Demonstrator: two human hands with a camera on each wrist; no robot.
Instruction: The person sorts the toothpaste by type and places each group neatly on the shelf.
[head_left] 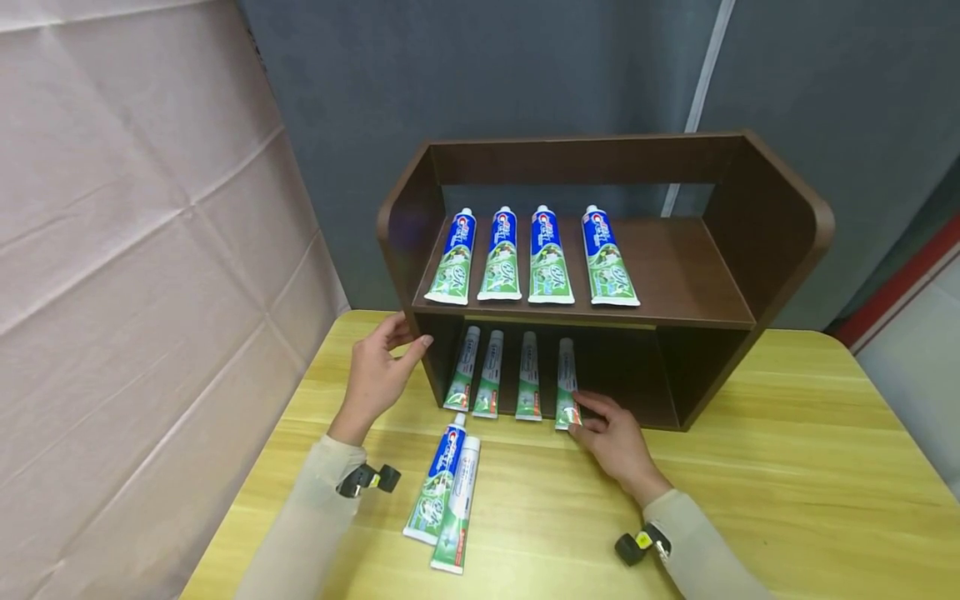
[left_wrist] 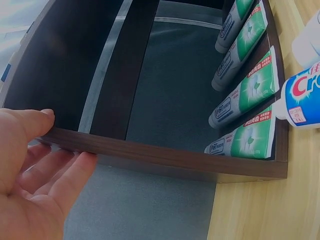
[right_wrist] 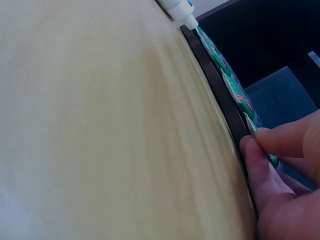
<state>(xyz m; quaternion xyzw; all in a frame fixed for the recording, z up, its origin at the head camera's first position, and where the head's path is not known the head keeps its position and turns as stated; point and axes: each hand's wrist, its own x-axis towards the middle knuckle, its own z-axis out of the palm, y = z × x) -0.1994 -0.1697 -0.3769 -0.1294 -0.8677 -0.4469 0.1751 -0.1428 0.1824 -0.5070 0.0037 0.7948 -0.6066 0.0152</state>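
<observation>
My left hand [head_left: 375, 375] grips the left side panel of a dark brown two-tier shelf [head_left: 690, 267]; in the left wrist view its thumb is on one face of the panel edge [left_wrist: 150, 153], the fingers on the other. At the lower tier's front edge, my right hand [head_left: 618, 446] pinches the bottom end of a green and silver toothpaste tube [head_left: 566, 371]. In the right wrist view the fingers [right_wrist: 287, 140] cover most of that tube. Three similar toothpaste tubes [head_left: 528, 375] lie to its left, caps toward the back.
Several blue and green toothpaste tubes [head_left: 550, 258] lie side by side on the upper tier. In front of the shelf, a blue and green tube [head_left: 435, 492] and a white and green tube [head_left: 457, 508] overlap on the wooden table [head_left: 810, 467]. Dark curtain [head_left: 525, 67] hangs behind.
</observation>
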